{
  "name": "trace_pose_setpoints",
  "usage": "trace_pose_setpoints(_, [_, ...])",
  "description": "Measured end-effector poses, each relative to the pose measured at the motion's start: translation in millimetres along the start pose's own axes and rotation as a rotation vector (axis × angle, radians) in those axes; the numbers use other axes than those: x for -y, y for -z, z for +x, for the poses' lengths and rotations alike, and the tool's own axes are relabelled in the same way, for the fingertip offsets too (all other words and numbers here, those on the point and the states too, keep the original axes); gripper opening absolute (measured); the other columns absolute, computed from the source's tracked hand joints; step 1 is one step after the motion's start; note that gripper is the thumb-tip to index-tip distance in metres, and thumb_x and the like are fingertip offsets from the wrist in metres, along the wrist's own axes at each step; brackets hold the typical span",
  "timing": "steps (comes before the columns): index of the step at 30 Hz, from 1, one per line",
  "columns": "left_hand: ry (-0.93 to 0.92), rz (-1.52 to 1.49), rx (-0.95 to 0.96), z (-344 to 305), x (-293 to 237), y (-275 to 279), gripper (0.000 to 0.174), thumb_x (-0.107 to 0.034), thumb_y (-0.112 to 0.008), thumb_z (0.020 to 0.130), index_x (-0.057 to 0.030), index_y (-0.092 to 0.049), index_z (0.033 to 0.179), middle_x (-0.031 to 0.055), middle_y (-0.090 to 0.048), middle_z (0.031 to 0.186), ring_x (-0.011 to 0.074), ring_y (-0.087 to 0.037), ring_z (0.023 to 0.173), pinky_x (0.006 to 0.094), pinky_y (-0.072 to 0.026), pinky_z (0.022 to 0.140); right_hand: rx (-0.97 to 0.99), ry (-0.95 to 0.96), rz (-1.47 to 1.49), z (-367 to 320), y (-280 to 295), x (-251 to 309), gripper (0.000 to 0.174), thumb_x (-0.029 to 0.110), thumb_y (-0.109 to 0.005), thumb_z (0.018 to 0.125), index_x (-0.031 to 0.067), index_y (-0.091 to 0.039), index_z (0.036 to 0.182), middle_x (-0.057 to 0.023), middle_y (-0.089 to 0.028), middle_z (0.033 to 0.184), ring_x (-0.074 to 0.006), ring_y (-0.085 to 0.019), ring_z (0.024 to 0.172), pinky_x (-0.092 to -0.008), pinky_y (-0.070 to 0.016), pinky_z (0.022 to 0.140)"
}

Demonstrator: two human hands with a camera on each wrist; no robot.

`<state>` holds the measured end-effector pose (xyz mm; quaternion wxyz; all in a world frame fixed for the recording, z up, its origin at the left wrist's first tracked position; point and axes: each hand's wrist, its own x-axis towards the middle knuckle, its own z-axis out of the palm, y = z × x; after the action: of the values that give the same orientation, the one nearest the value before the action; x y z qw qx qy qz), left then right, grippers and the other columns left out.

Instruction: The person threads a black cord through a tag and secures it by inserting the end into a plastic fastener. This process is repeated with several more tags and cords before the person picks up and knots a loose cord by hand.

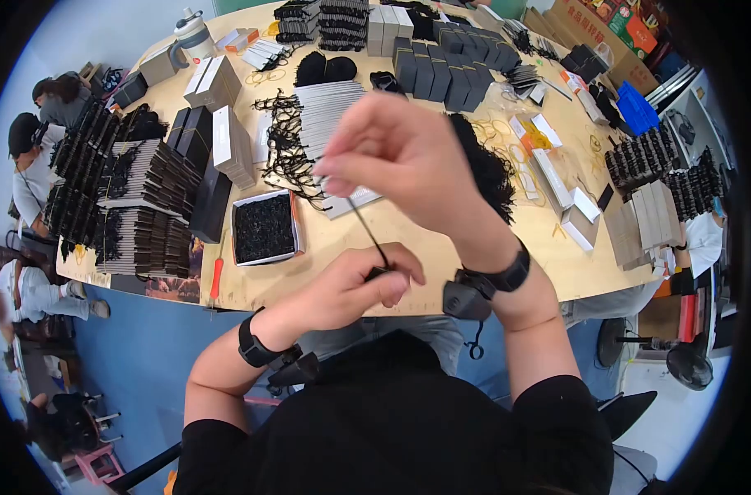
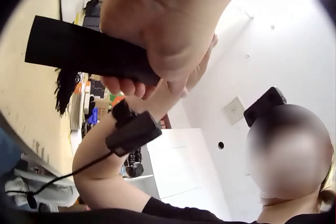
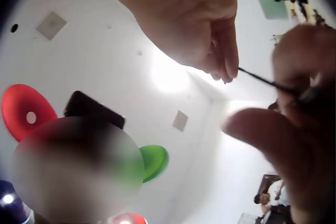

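Observation:
In the head view my left hand (image 1: pixel 367 276) is low over the table's front edge. It grips a flat black rectangular piece (image 2: pixel 84 48), which sticks out past the fingers in the left wrist view; its kind does not show. A thin black cord (image 1: pixel 365 221) runs taut from the left hand up to my right hand (image 1: pixel 404 157), raised higher over the table. The right hand's thumb and fingertips pinch the cord's upper end, as the right wrist view also shows with the cord (image 3: pixel 262 78) stretched between both hands.
Beyond the hands lies a row of grey strips with black cords (image 1: pixel 330 115). A white box of black bits (image 1: pixel 264 227) stands left, near a red-handled tool (image 1: pixel 217 279). Stacked black boxes (image 1: pixel 441 74), a black tassel pile (image 1: pixel 482 165) and bundled stacks (image 1: pixel 144 181) surround the work area.

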<state>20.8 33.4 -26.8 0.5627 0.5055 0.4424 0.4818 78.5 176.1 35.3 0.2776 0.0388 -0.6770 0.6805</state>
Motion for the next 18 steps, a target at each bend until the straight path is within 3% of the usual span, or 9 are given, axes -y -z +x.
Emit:
trace_pose_setpoints(3, [-0.164,-0.224,-0.139,-3.4,31.0,2.1,0.031,-0.028,-0.038,0.095,0.0002,-0.052,0.098,0.0046,-0.051,0.081,0.0129,-0.051,0.08,0.0267,-0.0412,0.075,0.114,-0.114,0.073,-4.0,7.3,-41.3,0.017,0.006,-0.057,0.084,-0.0013,-0.054,0.1,-0.0085,-0.064,0.086,-0.0141,-0.062,0.075,-0.0232,-0.0515,0.066])
trace_pose_setpoints(4, [-0.253,-0.253,-0.256,-4.3,35.0,1.0,0.044,-0.04,-0.033,0.095,-0.0014,-0.051,0.085,0.0099,-0.051,0.08,0.0192,-0.051,0.073,0.0328,-0.0431,0.069,-0.053,-0.213,0.126,-12.8,8.7,-52.3,0.023,0.013,-0.053,0.088,-0.0011,-0.053,0.106,-0.0087,-0.062,0.093,-0.0144,-0.061,0.081,-0.025,-0.051,0.07])
trace_pose_setpoints(5, [-0.335,-0.335,-0.268,-8.2,32.1,3.9,0.042,-0.039,-0.031,0.095,-0.0032,-0.049,0.084,0.0091,-0.049,0.079,0.0213,-0.05,0.075,0.0351,-0.0416,0.074,-0.22,-0.311,0.178,-23.6,10.2,-64.5,0.03,0.021,-0.049,0.091,-0.0008,-0.051,0.111,-0.0089,-0.061,0.101,-0.0146,-0.06,0.088,-0.0267,-0.0504,0.074])
trace_pose_setpoints(7, [-0.509,-0.493,-0.32,-13.0,35.5,14.7,0.04,-0.036,-0.032,0.096,-0.0016,-0.049,0.086,0.0111,-0.049,0.084,0.0229,-0.05,0.083,0.0377,-0.0401,0.083,-0.137,-0.519,0.24,-59.9,9.6,-95.9,0.037,0.03,-0.043,0.094,0.0007,-0.049,0.115,-0.008,-0.058,0.108,-0.0137,-0.056,0.096,-0.0287,-0.0483,0.079])
trace_pose_setpoints(9, [-0.517,-0.568,-0.352,-13.3,34.5,21.2,0.038,-0.036,-0.033,0.096,-0.0027,-0.048,0.085,0.0112,-0.049,0.085,0.024,-0.049,0.087,0.0402,-0.0382,0.086,0.168,-0.914,0.467,-92.1,4.9,-108.2,0.034,0.03,-0.042,0.094,0.002,-0.052,0.111,-0.0054,-0.06,0.094,-0.0129,-0.059,0.087,-0.0267,-0.0475,0.077])
trace_pose_setpoints(13, [-0.521,-0.455,-0.326,-14.6,31.7,31.6,0.039,-0.035,-0.033,0.096,-0.0027,-0.051,0.087,0.0127,-0.05,0.093,0.0249,-0.046,0.097,0.0401,-0.0345,0.09,0.39,-0.974,0.739,-97.7,15.3,-77.4,0.034,0.032,-0.05,0.09,0.0019,-0.056,0.103,-0.003,-0.06,0.083,-0.0069,-0.056,0.073,-0.0206,-0.045,0.069])
trace_pose_setpoints(15, [-0.465,-0.269,-0.478,-18.6,24.2,43.1,0.041,-0.035,-0.033,0.096,-0.0012,-0.053,0.085,0.0134,-0.051,0.097,0.0241,-0.048,0.096,0.0377,-0.0349,0.089,0.284,-0.84,0.286,-87.9,37.9,-77.1,0.025,0.025,-0.057,0.086,0.0015,-0.059,0.093,-0.0013,-0.06,0.077,-0.0077,-0.056,0.069,-0.0214,-0.0443,0.064])
trace_pose_setpoints(16, [-0.375,-0.228,-0.568,-23.4,23.7,57.5,0.043,-0.034,-0.033,0.096,-0.0001,-0.055,0.083,0.0138,-0.052,0.1,0.0209,-0.049,0.094,0.0333,-0.0364,0.087,0.282,-0.84,0.285,-83.5,51.0,-79.6,0.025,0.025,-0.057,0.086,0.0015,-0.059,0.093,-0.0013,-0.06,0.077,-0.0077,-0.056,0.069,-0.0214,-0.0443,0.064])
trace_pose_setpoints(18, [-0.165,-0.055,-0.69,-27.6,15.6,83.5,0.04,-0.03,-0.036,0.096,0.0013,-0.056,0.08,0.0084,-0.057,0.089,0.0155,-0.051,0.086,0.0286,-0.039,0.08,0.193,-0.572,-0.321,-73.3,73.2,-88.4,0.016,0.018,-0.063,0.08,0.0029,-0.063,0.084,-0.0036,-0.061,0.073,-0.012,-0.058,0.066,-0.0248,-0.0446,0.06])
